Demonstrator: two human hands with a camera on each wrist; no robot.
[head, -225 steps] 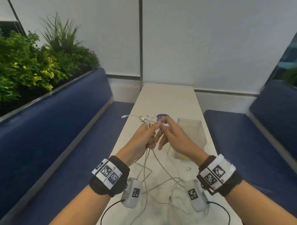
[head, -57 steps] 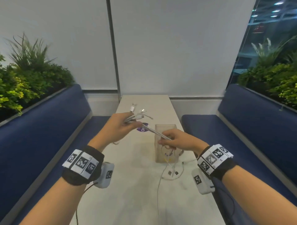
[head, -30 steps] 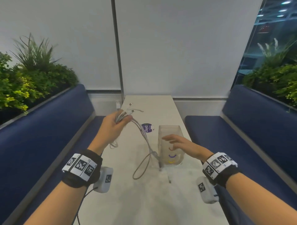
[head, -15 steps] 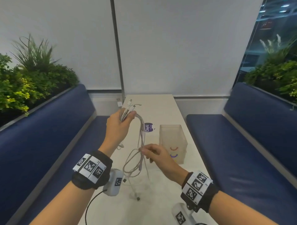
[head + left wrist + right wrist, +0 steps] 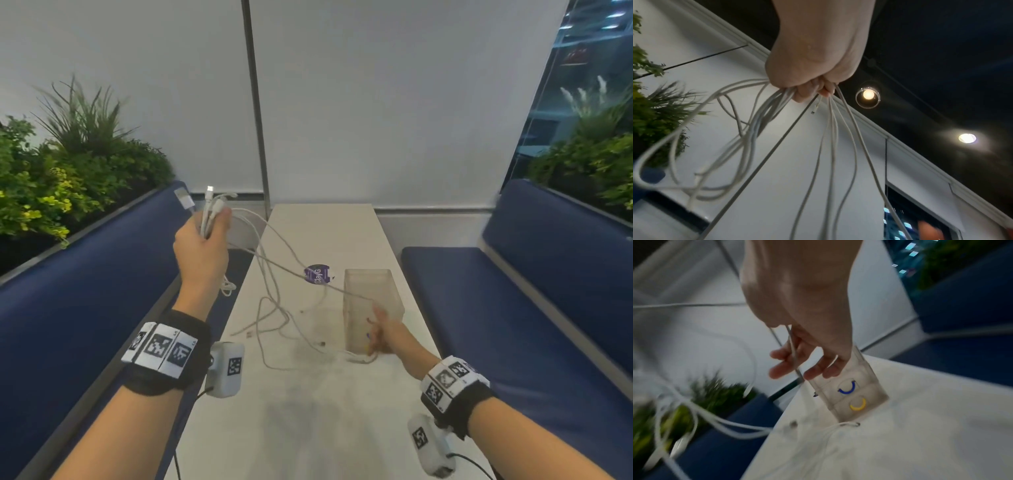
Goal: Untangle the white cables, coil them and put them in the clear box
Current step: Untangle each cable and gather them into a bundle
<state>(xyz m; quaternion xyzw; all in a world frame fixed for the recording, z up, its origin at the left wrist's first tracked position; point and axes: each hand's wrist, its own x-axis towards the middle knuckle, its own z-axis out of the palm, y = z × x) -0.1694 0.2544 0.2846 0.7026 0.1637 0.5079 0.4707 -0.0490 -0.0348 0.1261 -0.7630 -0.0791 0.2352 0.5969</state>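
My left hand (image 5: pixel 205 240) is raised above the table's left edge and grips a bunch of white cable (image 5: pixel 274 308) ends, whose plugs stick up past the fingers. In the left wrist view the left hand (image 5: pixel 813 68) is a fist with several white cables (image 5: pixel 830 146) hanging from it. One strand runs taut down to my right hand (image 5: pixel 382 334), which holds it by the clear box (image 5: pixel 373 301). In the right wrist view that strand (image 5: pixel 794 356) passes between the curled fingers of the right hand (image 5: pixel 797 313), beside the clear box (image 5: pixel 849 394). Loose loops lie on the table.
The narrow white table (image 5: pixel 308 428) has a purple round sticker (image 5: pixel 318 274) left of the box. Blue benches run along both sides (image 5: pixel 85 308) (image 5: pixel 531 308). Green plants (image 5: pixel 68 171) stand behind the left bench, and a white wall closes the far end.
My right hand has moved right from the hanging loops to the box's near left corner, drawing one strand taut. The left hand has gone up and left with its bunch.
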